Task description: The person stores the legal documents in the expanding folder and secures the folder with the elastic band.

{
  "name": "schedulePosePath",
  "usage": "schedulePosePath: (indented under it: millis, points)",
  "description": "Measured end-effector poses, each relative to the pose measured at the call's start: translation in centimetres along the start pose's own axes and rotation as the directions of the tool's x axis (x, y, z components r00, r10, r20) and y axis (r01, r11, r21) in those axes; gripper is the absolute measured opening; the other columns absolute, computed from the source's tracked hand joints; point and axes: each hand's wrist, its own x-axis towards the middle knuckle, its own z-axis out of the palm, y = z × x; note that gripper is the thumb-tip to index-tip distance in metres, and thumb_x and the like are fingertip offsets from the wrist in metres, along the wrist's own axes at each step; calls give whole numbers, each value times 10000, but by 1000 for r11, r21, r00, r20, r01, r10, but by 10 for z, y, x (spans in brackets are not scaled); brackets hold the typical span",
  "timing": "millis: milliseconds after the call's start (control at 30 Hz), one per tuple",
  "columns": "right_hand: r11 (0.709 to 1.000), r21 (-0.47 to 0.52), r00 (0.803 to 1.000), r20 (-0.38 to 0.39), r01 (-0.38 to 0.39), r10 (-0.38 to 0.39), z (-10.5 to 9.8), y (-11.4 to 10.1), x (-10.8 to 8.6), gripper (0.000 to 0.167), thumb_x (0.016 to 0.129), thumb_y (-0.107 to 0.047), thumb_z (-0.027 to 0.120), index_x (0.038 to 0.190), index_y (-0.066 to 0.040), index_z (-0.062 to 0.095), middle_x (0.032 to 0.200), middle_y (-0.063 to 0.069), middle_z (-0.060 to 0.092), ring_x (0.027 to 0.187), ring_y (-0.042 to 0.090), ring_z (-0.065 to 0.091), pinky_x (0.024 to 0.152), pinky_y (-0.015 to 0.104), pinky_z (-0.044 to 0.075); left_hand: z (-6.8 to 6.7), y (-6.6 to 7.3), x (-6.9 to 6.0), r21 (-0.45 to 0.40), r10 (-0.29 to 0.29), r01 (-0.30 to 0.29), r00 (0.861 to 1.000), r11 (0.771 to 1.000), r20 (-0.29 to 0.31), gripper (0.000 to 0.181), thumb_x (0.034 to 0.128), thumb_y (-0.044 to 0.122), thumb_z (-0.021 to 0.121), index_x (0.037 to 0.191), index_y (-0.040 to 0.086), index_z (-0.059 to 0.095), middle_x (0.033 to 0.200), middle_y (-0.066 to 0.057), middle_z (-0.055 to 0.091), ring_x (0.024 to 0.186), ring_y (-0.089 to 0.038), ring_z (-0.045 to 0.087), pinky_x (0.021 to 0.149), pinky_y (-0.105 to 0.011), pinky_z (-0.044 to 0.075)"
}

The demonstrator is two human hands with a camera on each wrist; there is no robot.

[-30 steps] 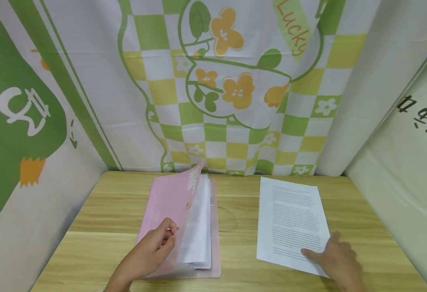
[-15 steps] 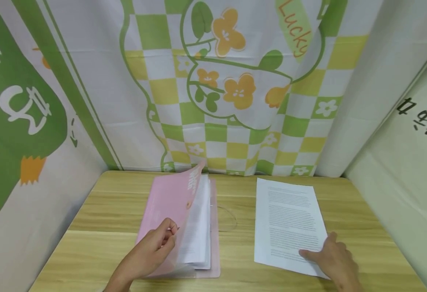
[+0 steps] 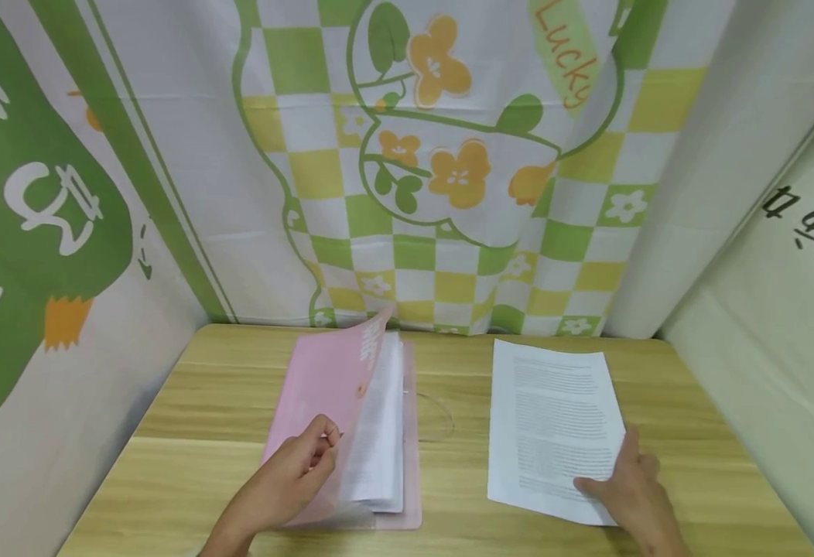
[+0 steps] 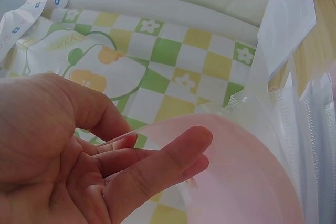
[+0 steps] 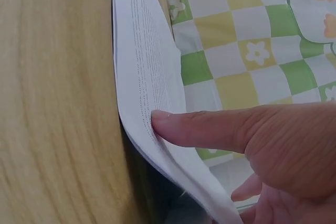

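Note:
A pink folder [image 3: 316, 371] lies at the left of the table, its cover lifted and bowed. My left hand [image 3: 289, 476] pinches the cover's free edge; in the left wrist view the hand [image 4: 121, 156] has thumb and fingers on the thin pink cover [image 4: 241, 166]. Inside the folder are white printed sheets [image 3: 375, 433]. At the right lies a printed paper stack [image 3: 553, 425]. My right hand [image 3: 637, 495] grips its lower right corner, thumb on top. The right wrist view shows the stack [image 5: 147, 66] bent upward at the edge held by the right hand [image 5: 262, 140].
The wooden table [image 3: 456, 495] shows between folder and papers, with a thin clear loop [image 3: 442, 418] beside the folder's right edge. A patterned curtain [image 3: 435, 232] hangs behind the table, and printed cloth walls [image 3: 762, 325] stand at both sides.
The right hand's fingers have shifted slightly up and inward at the paper's corner, and the stack has moved slightly. The left hand and the pink cover have hardly moved.

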Motion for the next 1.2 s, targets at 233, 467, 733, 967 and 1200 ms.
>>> schedulePosePath:
  millis: [233, 467, 733, 967, 1200]
  points:
    - [996, 81, 998, 53, 34, -39, -4, 14, 8, 1123, 839, -237, 821, 1497, 173, 9, 1336, 493, 416, 1181, 647, 471, 939, 694, 419, 0, 0, 0, -6, 9, -9, 1000, 1000, -3, 120, 1040, -18, 484, 1032, 96, 445, 683, 154, 356, 559, 34, 328, 478, -169, 290]
    - [990, 141, 995, 94, 2, -15, -16, 20, 14, 804, 997, -300, 655, 1474, 200, 243, 1416, 439, 409, 1175, 518, 534, 969, 580, 438, 0, 1, 0, 9, 4, -4, 1000, 1000, -13, 128, 1034, -21, 487, 1028, 101, 449, 678, 157, 355, 558, 34, 325, 474, -170, 289]
    - [942, 332, 989, 150, -40, -11, -27, 16, 13, 664, 1068, -176, 422, 1577, 90, 89, 1547, 398, 255, 1295, 463, 427, 999, 556, 367, 0, 2, 1, 20, 22, -22, 999, 1000, -27, 143, 1020, -34, 496, 1022, 103, 454, 677, 166, 362, 557, 42, 329, 482, -156, 288]
    - [907, 420, 993, 111, -21, -28, -26, 12, 9, 686, 1031, -65, 414, 1609, 24, 55, 1422, 371, 455, 1036, 337, 630, 897, 476, 464, 0, 0, 1, 10, 23, -23, 1000, 1000, -19, 131, 1031, -27, 493, 1026, 98, 454, 681, 160, 363, 563, 37, 336, 488, -158, 293]
    - [823, 568, 997, 60, 9, -52, -21, 5, 1, 667, 1019, -28, 471, 1601, -42, 146, 1146, 235, 633, 780, 238, 699, 644, 370, 577, 0, -1, 1, 6, 14, -14, 1000, 1000, -7, 128, 1037, -17, 491, 1031, 104, 450, 681, 156, 360, 561, 34, 332, 483, -166, 291]
